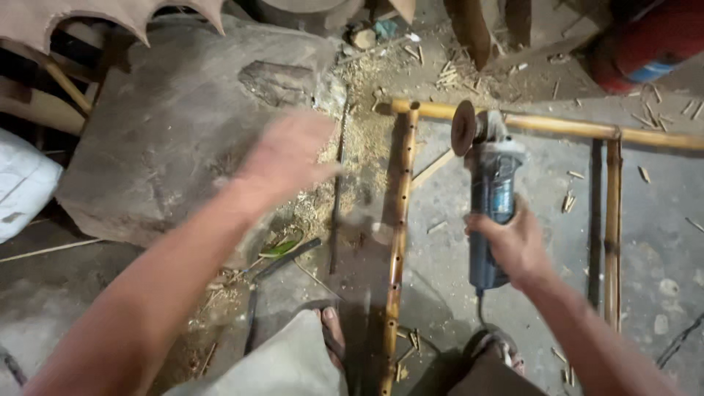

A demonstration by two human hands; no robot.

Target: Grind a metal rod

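My right hand (513, 242) grips the blue body of an angle grinder (490, 183); its round disc (463, 127) stands just by the top bamboo pole (557, 125) of a frame on the floor. A bamboo piece with several drilled holes (400, 220) runs down from that pole's left end. Another bamboo upright (612, 227) stands to the right. My left hand (290, 158) is blurred, raised above a big grey stone slab (176, 125), fingers apart, holding nothing.
Sawdust and bamboo chips (359, 139) litter the concrete floor. A thin dark metal rod (337, 205) lies beside the holed bamboo. My sandalled feet (334, 337) are at the bottom. A red cylinder (653, 40) lies top right, a white sack (22, 183) at the left.
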